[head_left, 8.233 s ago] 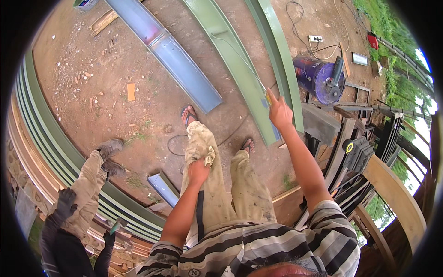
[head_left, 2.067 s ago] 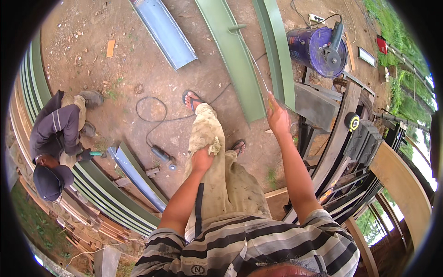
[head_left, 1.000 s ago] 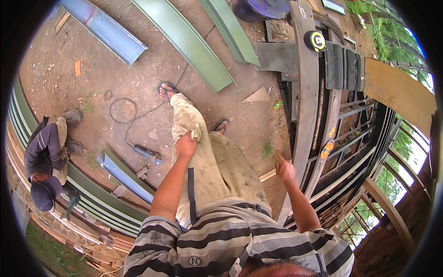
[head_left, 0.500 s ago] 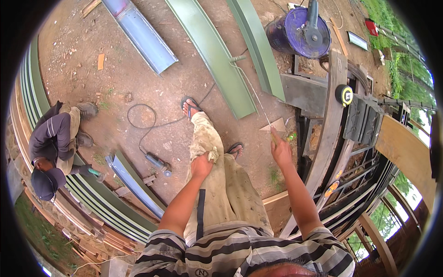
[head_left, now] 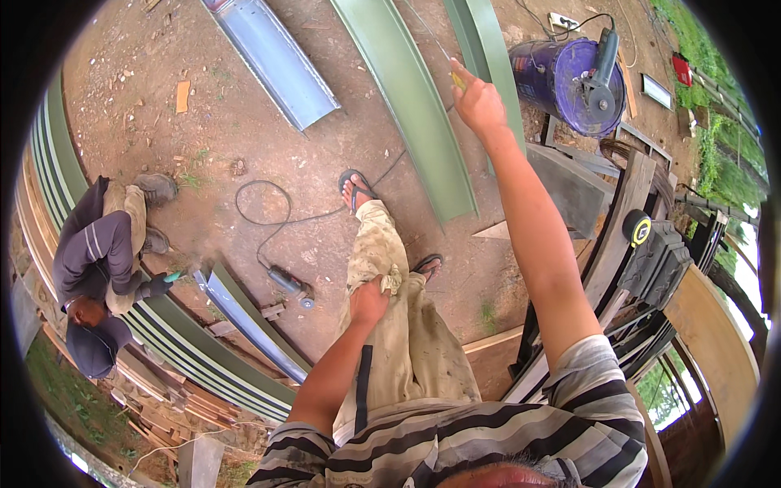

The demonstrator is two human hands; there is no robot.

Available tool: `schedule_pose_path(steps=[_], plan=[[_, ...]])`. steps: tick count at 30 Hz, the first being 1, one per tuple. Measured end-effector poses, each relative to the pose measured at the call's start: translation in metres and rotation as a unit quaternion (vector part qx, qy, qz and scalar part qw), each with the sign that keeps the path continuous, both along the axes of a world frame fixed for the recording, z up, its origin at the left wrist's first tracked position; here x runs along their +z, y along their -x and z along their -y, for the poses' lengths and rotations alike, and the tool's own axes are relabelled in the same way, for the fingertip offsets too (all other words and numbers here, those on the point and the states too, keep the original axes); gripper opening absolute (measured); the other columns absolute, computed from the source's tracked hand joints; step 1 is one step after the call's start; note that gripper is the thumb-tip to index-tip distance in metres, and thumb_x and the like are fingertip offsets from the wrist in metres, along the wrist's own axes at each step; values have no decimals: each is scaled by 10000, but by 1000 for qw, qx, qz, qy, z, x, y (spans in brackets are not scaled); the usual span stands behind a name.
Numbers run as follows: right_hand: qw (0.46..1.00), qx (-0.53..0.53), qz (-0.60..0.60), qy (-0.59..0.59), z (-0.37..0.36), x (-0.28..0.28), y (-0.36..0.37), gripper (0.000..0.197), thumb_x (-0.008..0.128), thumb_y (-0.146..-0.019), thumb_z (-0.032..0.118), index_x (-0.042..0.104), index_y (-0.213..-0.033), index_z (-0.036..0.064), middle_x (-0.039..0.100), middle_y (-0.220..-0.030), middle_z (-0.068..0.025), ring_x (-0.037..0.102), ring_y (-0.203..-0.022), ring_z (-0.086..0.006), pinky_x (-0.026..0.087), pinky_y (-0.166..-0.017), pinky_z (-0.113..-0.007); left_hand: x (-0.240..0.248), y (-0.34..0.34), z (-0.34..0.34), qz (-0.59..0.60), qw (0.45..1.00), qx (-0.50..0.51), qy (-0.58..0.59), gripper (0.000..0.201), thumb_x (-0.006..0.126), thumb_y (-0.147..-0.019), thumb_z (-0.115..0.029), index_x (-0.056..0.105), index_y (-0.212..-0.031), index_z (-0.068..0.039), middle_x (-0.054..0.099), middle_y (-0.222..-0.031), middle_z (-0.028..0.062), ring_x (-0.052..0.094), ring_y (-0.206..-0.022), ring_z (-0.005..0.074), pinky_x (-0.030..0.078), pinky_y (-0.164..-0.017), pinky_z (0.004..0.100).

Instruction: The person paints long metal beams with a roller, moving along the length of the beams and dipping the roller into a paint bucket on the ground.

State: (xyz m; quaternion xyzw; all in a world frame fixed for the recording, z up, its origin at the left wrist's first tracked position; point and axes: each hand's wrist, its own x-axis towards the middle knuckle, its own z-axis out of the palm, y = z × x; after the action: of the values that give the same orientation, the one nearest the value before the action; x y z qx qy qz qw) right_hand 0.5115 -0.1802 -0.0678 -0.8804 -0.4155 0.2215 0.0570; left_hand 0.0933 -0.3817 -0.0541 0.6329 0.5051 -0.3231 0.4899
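Observation:
My right hand (head_left: pixel 478 102) is stretched forward at arm's length above the long green steel channels (head_left: pixel 415 114) on the dirt ground. Its fingers are closed on a small yellowish stick (head_left: pixel 458 80), and a thin line runs from it toward the top edge. My left hand (head_left: pixel 370 302) rests on my left thigh, closed on a bunch of the stained beige trouser cloth (head_left: pixel 389 278). My feet in sandals (head_left: pixel 355 187) stand on the dirt between the two hands.
A crouching person (head_left: pixel 102 260) works with a hand tool on stacked curved green beams (head_left: pixel 187 342) at left. An angle grinder (head_left: pixel 289 282) and its cable lie on the dirt. A purple barrel (head_left: pixel 565 81), timber stacks and a yellow tape measure (head_left: pixel 640 230) crowd the right.
My right hand rose from low beside the timber stack to full stretch over the green channels. My left hand stayed on the thigh. The view swung with my head.

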Motion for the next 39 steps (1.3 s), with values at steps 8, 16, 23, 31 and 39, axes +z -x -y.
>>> schedule_pose_path(steps=[8, 16, 23, 31, 39], plan=[[988, -90, -47, 117, 232, 29, 89, 719, 653, -980, 189, 375, -1604, 412, 722, -1013, -256, 701, -914, -472, 553, -821, -569, 0, -17, -16, 2, 1000, -14, 26, 508, 712, -911, -306, 657, -1366, -87, 734, -1089, 277, 702, -1061, 427, 542, -941, 511], [970, -198, -93, 107, 432, 87, 157, 633, 647, -987, 138, 474, -1577, 291, 720, -1120, -240, 681, -975, -473, 540, -824, -530, -4, -19, 21, -29, 999, -45, -11, 518, 694, -914, -303, 654, -1388, -100, 738, -1121, 259, 701, -1079, 416, 547, -956, 498], [969, -218, -100, 58, 533, 82, 149, 692, 662, -957, 149, 443, -1590, 323, 713, -1018, -229, 679, -928, -453, 532, -790, -550, -2, -27, 97, -31, 993, -55, -97, 502, 701, -902, -286, 668, -1362, -86, 746, -1096, 247, 709, -1060, 411, 550, -941, 498], [946, -272, -171, 39, 615, 65, 155, 663, 667, -972, 186, 446, -1586, 307, 728, -1140, -226, 689, -1007, -461, 548, -832, -521, 27, -31, 179, -51, 969, -189, -154, 485, 723, -880, -281, 682, -1330, -105, 741, -1131, 234, 711, -1060, 394, 551, -933, 489], [923, -325, -209, -3, 684, 45, 202, 562, 638, -1029, 201, 474, -1563, 147, 701, -1293, -194, 721, -951, -358, 569, -832, -416, -18, 30, 263, -22, 978, -171, -116, 399, 705, -909, -275, 671, -1269, -109, 724, -1045, 243, 694, -1045, 420, 548, -922, 505]])
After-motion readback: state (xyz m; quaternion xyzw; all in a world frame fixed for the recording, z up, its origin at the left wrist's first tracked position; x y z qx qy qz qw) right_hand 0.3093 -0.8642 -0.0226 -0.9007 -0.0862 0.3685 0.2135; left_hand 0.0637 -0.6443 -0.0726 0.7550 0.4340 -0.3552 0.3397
